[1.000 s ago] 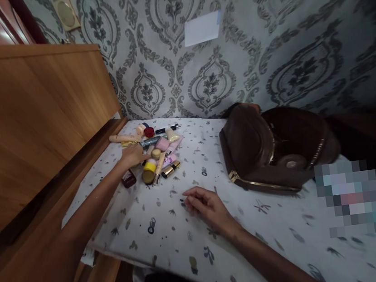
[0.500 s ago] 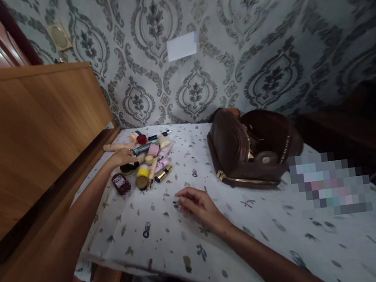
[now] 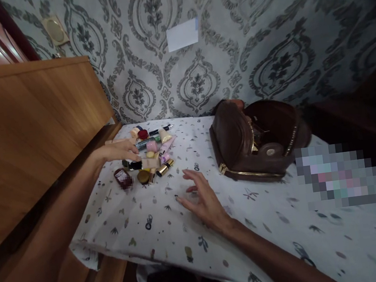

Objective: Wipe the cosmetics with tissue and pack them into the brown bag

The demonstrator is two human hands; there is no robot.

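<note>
My left hand [image 3: 120,150] reaches over the left side of a cluster of cosmetics, its fingers closed on the black cap of a beige foundation bottle [image 3: 151,163]. The bottle lies sideways in front of a yellow-lidded jar and partly covers it. Around it are a pink jar [image 3: 151,146], a cream-coloured tube [image 3: 165,135], a gold lipstick tube [image 3: 165,167] and a round brownish-gold jar [image 3: 143,177]. A dark red bottle [image 3: 123,178] lies nearer to me. My right hand [image 3: 202,201] hovers low over the cloth, thumb and fingers apart, holding nothing.
A brown handbag [image 3: 233,149] with its zip undone stands right of the cosmetics. Farther right lies a pixelated object [image 3: 339,175]. A wooden cabinet [image 3: 38,145] borders the cloth-covered table [image 3: 172,234] on the left, and a patterned wall [image 3: 198,85] closes off the back.
My left hand has shifted slightly, and the foundation bottle has moved right, over the yellow-lidded jar. My right hand's fingers have spread apart. The view has tilted slightly.
</note>
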